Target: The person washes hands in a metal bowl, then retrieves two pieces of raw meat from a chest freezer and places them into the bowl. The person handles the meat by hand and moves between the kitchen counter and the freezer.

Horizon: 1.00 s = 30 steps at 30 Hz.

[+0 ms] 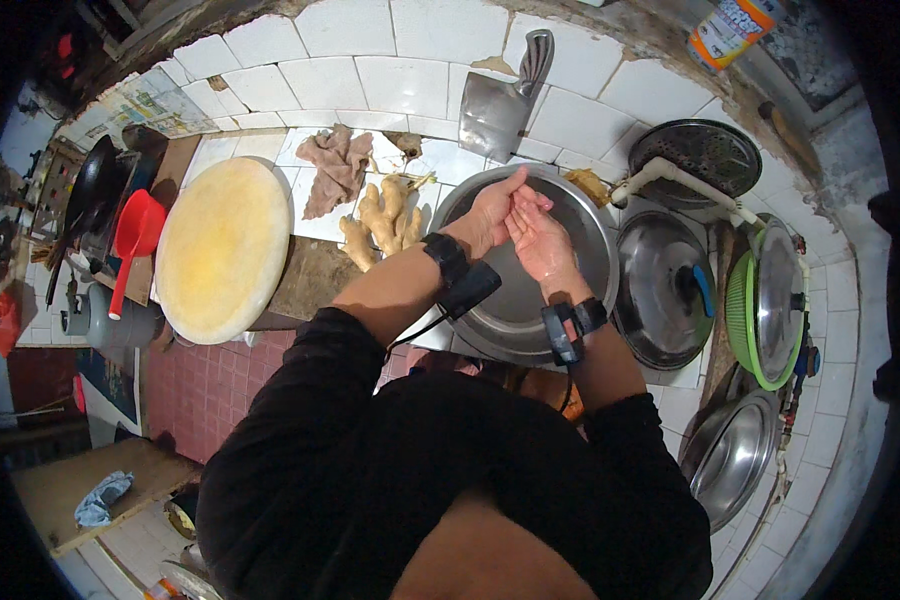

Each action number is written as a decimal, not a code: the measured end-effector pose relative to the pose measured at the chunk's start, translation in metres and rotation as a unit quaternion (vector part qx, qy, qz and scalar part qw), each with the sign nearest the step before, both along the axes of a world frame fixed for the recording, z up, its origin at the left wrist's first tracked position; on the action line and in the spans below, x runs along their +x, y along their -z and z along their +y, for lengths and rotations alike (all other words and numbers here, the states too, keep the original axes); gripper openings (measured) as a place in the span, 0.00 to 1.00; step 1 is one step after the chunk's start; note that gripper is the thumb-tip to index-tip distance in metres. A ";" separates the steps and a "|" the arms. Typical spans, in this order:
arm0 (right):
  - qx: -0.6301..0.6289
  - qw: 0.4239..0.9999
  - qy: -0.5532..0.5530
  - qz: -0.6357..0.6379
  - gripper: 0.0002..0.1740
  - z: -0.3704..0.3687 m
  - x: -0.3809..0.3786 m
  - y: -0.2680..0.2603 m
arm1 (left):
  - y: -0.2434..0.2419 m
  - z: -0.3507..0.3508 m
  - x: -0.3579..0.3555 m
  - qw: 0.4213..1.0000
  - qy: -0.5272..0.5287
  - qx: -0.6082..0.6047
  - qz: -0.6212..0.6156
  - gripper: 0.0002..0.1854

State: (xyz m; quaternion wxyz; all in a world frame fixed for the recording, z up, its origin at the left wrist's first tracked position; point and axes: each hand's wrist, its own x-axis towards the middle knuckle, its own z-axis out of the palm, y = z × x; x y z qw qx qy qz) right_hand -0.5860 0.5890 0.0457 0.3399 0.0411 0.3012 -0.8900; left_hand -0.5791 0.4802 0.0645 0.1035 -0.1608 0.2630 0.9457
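Over a wide metal basin (502,277) my two hands touch each other near its far side. My left hand (496,206) has its fingers against those of my right hand (538,236), whose palm faces up and looks wet. No object shows between them, though the fingers overlap and partly hide one another. Each wrist wears a black strapped device. Left of the basin lie pieces of ginger root (384,214) and a crumpled brown cloth (336,165). A metal cleaver (495,109) leans on the tiled wall behind the basin.
A round cutting board (223,251) and a red plastic ladle (136,229) are at left. Right of the basin are a pot lid (664,289), a perforated steamer plate (694,161), a pipe (675,174), a green basket (741,315) and a metal bowl (739,450).
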 end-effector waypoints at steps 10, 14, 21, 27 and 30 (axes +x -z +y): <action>0.545 0.377 0.001 0.749 0.32 0.011 0.005 -0.019 | 0.000 0.006 -0.015 0.976 -0.146 -0.025 -0.158 0.17; 0.716 0.206 -0.047 0.666 0.25 0.010 -0.004 -0.018 | 0.000 0.015 -0.003 0.972 -0.111 -0.207 -0.003 0.14; 0.661 0.236 0.042 0.711 0.26 0.005 0.010 -0.014 | 0.002 0.012 0.000 0.973 -0.122 -0.197 -0.013 0.16; 0.653 0.232 0.047 0.719 0.23 0.008 0.009 -0.020 | -0.004 0.010 0.007 0.984 -0.109 -0.140 0.007 0.13; 0.699 0.164 0.008 0.696 0.22 0.009 0.007 -0.024 | -0.003 0.016 0.012 0.956 -0.125 -0.262 0.039 0.09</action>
